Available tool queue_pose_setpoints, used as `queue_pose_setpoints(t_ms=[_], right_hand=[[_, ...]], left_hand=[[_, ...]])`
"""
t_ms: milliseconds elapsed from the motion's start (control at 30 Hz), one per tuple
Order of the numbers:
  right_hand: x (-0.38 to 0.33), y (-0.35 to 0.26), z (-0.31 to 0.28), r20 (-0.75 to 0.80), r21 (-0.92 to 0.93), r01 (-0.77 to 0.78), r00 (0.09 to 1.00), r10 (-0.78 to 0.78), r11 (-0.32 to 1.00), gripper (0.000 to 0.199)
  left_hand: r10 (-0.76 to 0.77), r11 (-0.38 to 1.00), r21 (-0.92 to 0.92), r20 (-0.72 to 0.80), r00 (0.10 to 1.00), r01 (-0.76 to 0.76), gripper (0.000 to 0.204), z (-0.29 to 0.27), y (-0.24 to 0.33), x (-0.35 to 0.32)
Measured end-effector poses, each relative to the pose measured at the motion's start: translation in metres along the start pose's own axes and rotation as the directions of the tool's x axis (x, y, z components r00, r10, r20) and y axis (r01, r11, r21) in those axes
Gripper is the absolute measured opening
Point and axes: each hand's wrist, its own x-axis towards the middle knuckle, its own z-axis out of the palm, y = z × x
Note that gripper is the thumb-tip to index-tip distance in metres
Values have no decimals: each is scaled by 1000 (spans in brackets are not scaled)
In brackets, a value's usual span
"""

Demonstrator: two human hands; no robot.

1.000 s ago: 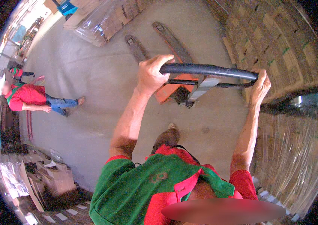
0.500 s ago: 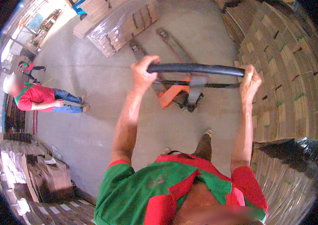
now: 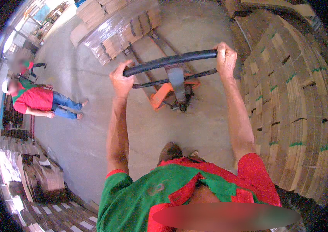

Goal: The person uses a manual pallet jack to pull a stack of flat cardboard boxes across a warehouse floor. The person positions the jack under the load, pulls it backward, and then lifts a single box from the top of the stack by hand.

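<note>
Both hands clamped round black pallet jack handle (image 3: 171, 60): left hand (image 3: 121, 80) at 9 o'clock end, right hand (image 3: 226, 58) at 3 o'clock end.

The handle bar (image 3: 171, 60) looks like matt black rubber; below it, the pallet jack (image 3: 169, 92) is painted orange metal, standing on smooth grey concrete floor (image 3: 86, 131). Beside it, stacked cardboard (image 3: 291, 112) looks rough.

Forks of the orange pallet jack (image 3: 166, 94) vanish under wrapped cardboard stacks (image 3: 113, 33); far red-shirted person (image 3: 25, 65) just a blur.
</note>
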Motion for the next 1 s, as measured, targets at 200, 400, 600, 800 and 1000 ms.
queue_pose_setpoints(t_ms=[200, 400, 600, 800, 1000], right_hand=[[-55, -47, -58, -51, -18, 181, 982, -182, 983, 33], [-41, -105, -69, -63, -90, 246, 966, -252, 965, 33], [-105, -201, -104, 9, 97, 167, 986, -169, 981, 24], [-82, -181, -98, -59, 166, 4, 998, 6, 986, 18], [-12, -147, -93, -225, 180, 152, 968, -109, 972, 27]], left_hand=[[36, 999, -8, -35, 999, -36, 31, -70, 42, -51], [-65, 997, 57, 158, 985, 57, 40, -122, 60, -10], [-41, 999, 24, 96, 995, 39, 36, -217, 94, -58], [-175, 982, 89, 126, 976, 165, 22, -192, 94, -39], [-68, 993, 85, -148, 987, 81, 24, -130, 110, 22]])
